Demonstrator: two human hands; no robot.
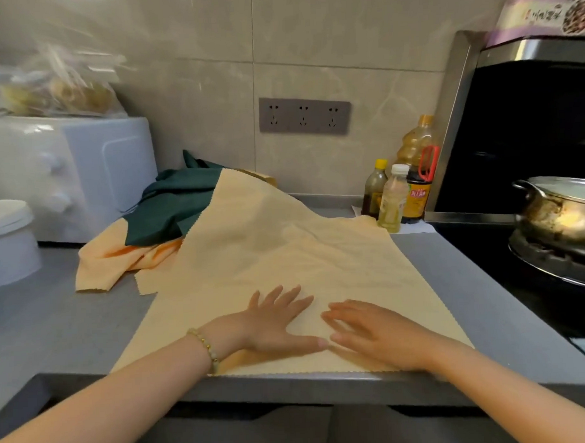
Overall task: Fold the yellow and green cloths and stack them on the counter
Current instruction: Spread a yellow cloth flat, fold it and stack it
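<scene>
from my feed i see both hands laid flat on a large yellow cloth (285, 254). it is spread over the grey counter (72, 328), its near edge running along the counter's front lip. the left hand (275, 324) lies palm down with fingers straight and fanned apart, thumb pointing toward the other hand. it grasps nothing and only presses the fabric. the right hand (371, 331) is just beside it, also palm down, fingers straight and close together — pressing, not pinching. the left thumb tip and the right fingertips nearly meet. a beaded bracelet (206, 347) sits on the left wrist.

the far end of the cloth rises over a heap at the back. there a dark green cloth (174, 202) lies crumpled, partly under the yellow one and on top of a second, more orange cloth (103, 261) bunched at the left. behind the heap stands a white appliance (83, 169). to the right, near the wall, stand several bottles (393, 198) — and beyond them a metal pot (556, 212) on the stove.
</scene>
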